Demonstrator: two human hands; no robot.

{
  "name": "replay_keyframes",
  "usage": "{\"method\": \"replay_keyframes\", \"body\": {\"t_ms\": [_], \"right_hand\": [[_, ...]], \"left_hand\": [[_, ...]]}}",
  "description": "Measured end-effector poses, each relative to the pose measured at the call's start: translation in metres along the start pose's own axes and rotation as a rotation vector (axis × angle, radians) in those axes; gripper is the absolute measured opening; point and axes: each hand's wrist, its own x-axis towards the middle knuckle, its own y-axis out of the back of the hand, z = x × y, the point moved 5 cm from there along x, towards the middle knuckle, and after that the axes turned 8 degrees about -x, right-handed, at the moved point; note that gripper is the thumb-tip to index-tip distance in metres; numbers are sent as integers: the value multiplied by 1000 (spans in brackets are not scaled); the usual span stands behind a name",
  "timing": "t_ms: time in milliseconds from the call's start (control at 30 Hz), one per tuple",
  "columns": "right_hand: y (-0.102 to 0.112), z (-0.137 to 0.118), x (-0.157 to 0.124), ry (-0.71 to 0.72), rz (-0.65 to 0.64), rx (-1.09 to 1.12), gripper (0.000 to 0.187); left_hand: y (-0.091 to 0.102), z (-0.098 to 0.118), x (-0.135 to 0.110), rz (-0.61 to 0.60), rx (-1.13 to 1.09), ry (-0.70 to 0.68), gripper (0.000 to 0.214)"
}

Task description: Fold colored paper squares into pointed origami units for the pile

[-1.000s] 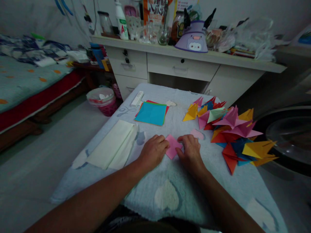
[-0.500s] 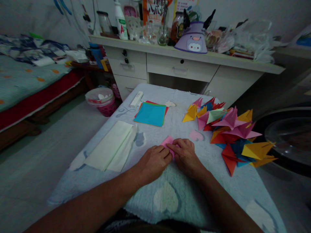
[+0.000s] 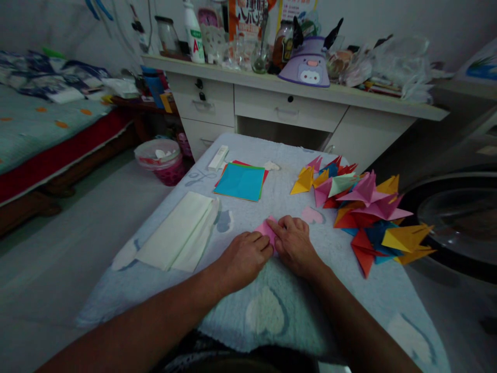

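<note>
A small folded piece of pink origami paper (image 3: 266,229) lies on the cloth-covered table between my hands. My left hand (image 3: 248,257) is closed at its lower left edge, fingers curled and pressing the paper. From the right, my right hand (image 3: 294,243) stretches its index finger across the paper's upper part, while the other fingers curl in at its right edge. Part of the paper is hidden under the fingers. Beyond it sits a stack of square coloured sheets (image 3: 240,181), blue on top. To the right stand several folded paper cranes (image 3: 365,189) in pink, yellow, red and blue.
A folded pale cloth or paper (image 3: 178,233) lies left of my hands. Near the table's far left corner is a white narrow box (image 3: 218,158). Behind stands a white desk (image 3: 291,111) crowded with jars and a purple visor (image 3: 306,65). A pink bin (image 3: 166,166) stands on the floor.
My right index finger has slid up and away along the pink paper, and more of the paper shows. My left hand has barely moved. The view has shifted slightly.
</note>
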Motion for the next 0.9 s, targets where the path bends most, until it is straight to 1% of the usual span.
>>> {"method": "replay_keyframes", "body": {"t_ms": [133,233,367,533,600,733,900], "right_hand": [[-4,8,1,-51,28,-47,48],[-8,18,0,-95,22,-30,49],[-10,27,-3,-87,3,50,59],[-11,30,-6,-103,31,45,69],[-12,32,-6,-129,35,40,68],[-12,39,-6,-199,32,32,61],[-8,46,-7,-254,75,1,60]], "left_hand": [[3,-2,1,24,-33,7,11],[6,-5,2,39,-69,17,15],[8,-10,5,70,-148,40,19],[5,-15,9,97,-190,108,15],[4,-16,10,101,-215,118,12],[7,-17,10,110,-287,153,7],[8,-21,9,132,-333,194,5]]}}
